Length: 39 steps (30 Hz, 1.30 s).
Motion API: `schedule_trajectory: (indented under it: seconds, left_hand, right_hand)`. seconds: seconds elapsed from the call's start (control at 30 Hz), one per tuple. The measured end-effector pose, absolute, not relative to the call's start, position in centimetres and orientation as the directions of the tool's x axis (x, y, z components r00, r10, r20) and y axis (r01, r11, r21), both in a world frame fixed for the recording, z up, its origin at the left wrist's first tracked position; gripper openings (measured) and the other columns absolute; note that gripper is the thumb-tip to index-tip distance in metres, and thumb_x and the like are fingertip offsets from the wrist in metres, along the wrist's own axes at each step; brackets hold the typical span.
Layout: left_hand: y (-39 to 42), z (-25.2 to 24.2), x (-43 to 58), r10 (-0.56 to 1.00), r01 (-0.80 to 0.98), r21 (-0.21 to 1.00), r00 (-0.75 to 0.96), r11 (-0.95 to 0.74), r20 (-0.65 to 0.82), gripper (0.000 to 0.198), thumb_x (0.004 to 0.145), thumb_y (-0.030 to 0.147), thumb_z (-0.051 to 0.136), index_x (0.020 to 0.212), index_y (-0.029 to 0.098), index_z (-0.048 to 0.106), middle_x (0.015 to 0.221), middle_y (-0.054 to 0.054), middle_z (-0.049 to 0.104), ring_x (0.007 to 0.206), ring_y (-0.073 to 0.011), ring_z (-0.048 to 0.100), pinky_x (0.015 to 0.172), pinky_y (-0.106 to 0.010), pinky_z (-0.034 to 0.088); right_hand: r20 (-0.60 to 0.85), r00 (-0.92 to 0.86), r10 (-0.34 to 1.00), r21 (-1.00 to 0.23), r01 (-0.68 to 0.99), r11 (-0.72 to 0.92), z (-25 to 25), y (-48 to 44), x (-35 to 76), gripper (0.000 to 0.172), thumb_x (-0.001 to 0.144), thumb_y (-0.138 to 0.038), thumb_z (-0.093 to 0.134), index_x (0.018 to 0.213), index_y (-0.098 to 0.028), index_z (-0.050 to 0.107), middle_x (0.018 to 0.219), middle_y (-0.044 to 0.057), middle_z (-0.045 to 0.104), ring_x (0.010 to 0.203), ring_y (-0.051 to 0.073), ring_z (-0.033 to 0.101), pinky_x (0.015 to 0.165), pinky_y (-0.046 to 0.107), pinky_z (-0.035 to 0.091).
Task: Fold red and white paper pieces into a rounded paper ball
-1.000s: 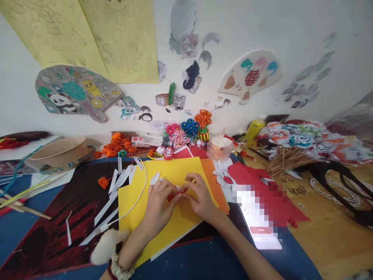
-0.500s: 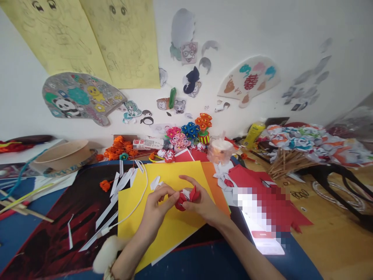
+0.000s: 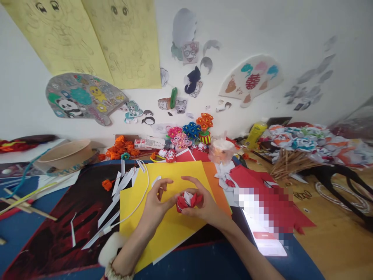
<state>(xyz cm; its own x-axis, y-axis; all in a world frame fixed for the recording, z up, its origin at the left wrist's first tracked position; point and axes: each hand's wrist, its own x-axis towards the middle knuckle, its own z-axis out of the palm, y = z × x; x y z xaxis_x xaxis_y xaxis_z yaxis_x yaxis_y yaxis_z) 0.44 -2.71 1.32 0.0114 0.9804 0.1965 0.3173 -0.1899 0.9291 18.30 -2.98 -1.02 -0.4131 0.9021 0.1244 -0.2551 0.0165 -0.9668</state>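
Red-and-white folded paper flower (image 3: 189, 199) sits between my hands, just above a yellow card sheet (image 3: 171, 233) on the cluttered desk (image 3: 204, 262). My right hand (image 3: 205, 204) curls around it from the right, gripping it, while my left hand (image 3: 155, 204) pinches its left edge with thumb and fingertips.

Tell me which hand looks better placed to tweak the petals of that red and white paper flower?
Probably the left. The right hand cups the paper flower from below, so it is busy holding it. The left hand seems free, its fingers right beside the flower above the yellow sheet.
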Motion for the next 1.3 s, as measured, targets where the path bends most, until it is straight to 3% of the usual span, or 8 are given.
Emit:
schedule_trajectory:
  seconds: [0.07, 0.13, 0.2, 0.3, 0.47, 0.73, 1.07, 1.3]
  left_hand:
    - [-3.0, 1.6, 0.3, 0.929, 0.425, 0.838, 0.022, -0.342, 0.369, 0.018, 0.079, 0.034, 0.070, 0.093, 0.022, 0.065, 0.078, 0.000, 0.057, 0.067, -0.0160, 0.050, 0.065, -0.029, 0.040]
    - [-3.4, 2.1, 0.4, 0.833, 0.464, 0.705, 0.155, -0.536, 0.531, 0.010, 0.089, 0.030, 0.061, 0.085, 0.022, 0.065, 0.078, -0.001, 0.061, 0.072, -0.0167, 0.055, 0.071, -0.030, 0.042]
    - [-3.8, 2.5, 0.5, 0.744, 0.476, 0.583, 0.295, -0.658, 0.599, 0.010, 0.090, 0.032, 0.062, 0.090, 0.023, 0.066, 0.083, -0.002, 0.066, 0.079, -0.0183, 0.058, 0.076, -0.032, 0.042]
    - [-4.0, 2.6, 0.7, 0.704, 0.535, 0.483, 0.357, -0.693, 0.614, 0.014, 0.086, 0.035, 0.068, 0.097, 0.026, 0.069, 0.089, -0.003, 0.069, 0.080, -0.0197, 0.057, 0.075, -0.033, 0.040]
    - [-3.6, 2.1, 0.8, 0.768, 0.506, 0.582, 0.346, -0.636, 0.539, 0.016, 0.086, 0.042, 0.067, 0.084, 0.028, 0.074, 0.083, -0.003, 0.073, 0.076, -0.0215, 0.056, 0.074, -0.036, 0.038]
    - [-3.0, 2.1, 0.3, 0.818, 0.358, 0.743, 0.363, -0.565, 0.447, 0.022, 0.082, 0.050, 0.068, 0.083, 0.030, 0.078, 0.083, -0.004, 0.074, 0.077, -0.0224, 0.055, 0.074, -0.036, 0.041]
    - [-2.5, 1.6, 0.0, 0.801, 0.411, 0.688, 0.342, -0.598, 0.491, 0.016, 0.079, 0.045, 0.073, 0.086, 0.031, 0.078, 0.084, -0.003, 0.073, 0.079, -0.0225, 0.057, 0.075, -0.037, 0.041]
    - [-2.0, 1.3, -0.1, 0.810, 0.360, 0.732, 0.353, -0.579, 0.467, 0.015, 0.083, 0.042, 0.069, 0.085, 0.030, 0.078, 0.085, -0.005, 0.072, 0.082, -0.0227, 0.059, 0.078, -0.038, 0.044]
  right_hand:
    - [0.130, -0.387, 0.913, -0.986, -0.151, 0.076, -0.9, -3.0, 18.3, 0.073, 0.074, -0.028, 0.080, 0.136, -0.028, 0.042, 0.094, 0.000, 0.068, 0.080, 0.014, 0.063, 0.077, 0.028, 0.047]
    - [0.147, -0.354, 0.924, -0.989, -0.057, 0.135, -0.9, -3.0, 18.3, 0.068, 0.076, -0.030, 0.078, 0.134, -0.028, 0.044, 0.096, 0.001, 0.068, 0.079, 0.014, 0.062, 0.076, 0.029, 0.047]
    - [0.169, -0.342, 0.924, -0.983, 0.016, 0.186, -0.9, -2.9, 18.3, 0.066, 0.076, -0.030, 0.078, 0.133, -0.028, 0.045, 0.096, 0.001, 0.069, 0.079, 0.015, 0.063, 0.076, 0.029, 0.047]
    - [0.210, -0.344, 0.915, -0.961, 0.098, 0.257, -0.9, -2.9, 18.4, 0.065, 0.074, -0.029, 0.078, 0.131, -0.028, 0.047, 0.098, 0.001, 0.070, 0.083, 0.017, 0.064, 0.078, 0.030, 0.047]
    - [0.218, -0.379, 0.899, -0.949, 0.131, 0.285, -0.5, -2.9, 18.7, 0.055, 0.077, -0.033, 0.076, 0.127, -0.029, 0.053, 0.098, 0.001, 0.069, 0.084, 0.017, 0.064, 0.079, 0.031, 0.048]
    - [0.185, -0.453, 0.872, -0.970, 0.061, 0.237, -0.7, -2.7, 18.9, 0.060, 0.074, -0.036, 0.079, 0.128, -0.029, 0.053, 0.101, 0.002, 0.070, 0.083, 0.017, 0.064, 0.077, 0.030, 0.048]
    - [0.219, -0.414, 0.883, -0.961, 0.066, 0.269, -0.8, -2.5, 18.5, 0.058, 0.075, -0.037, 0.078, 0.127, -0.029, 0.055, 0.109, 0.003, 0.069, 0.096, 0.020, 0.065, 0.085, 0.033, 0.048]
    - [0.236, -0.406, 0.883, -0.961, 0.041, 0.275, -0.8, -2.3, 18.6, 0.059, 0.074, -0.038, 0.080, 0.127, -0.031, 0.056, 0.110, 0.002, 0.068, 0.100, 0.021, 0.064, 0.088, 0.034, 0.048]
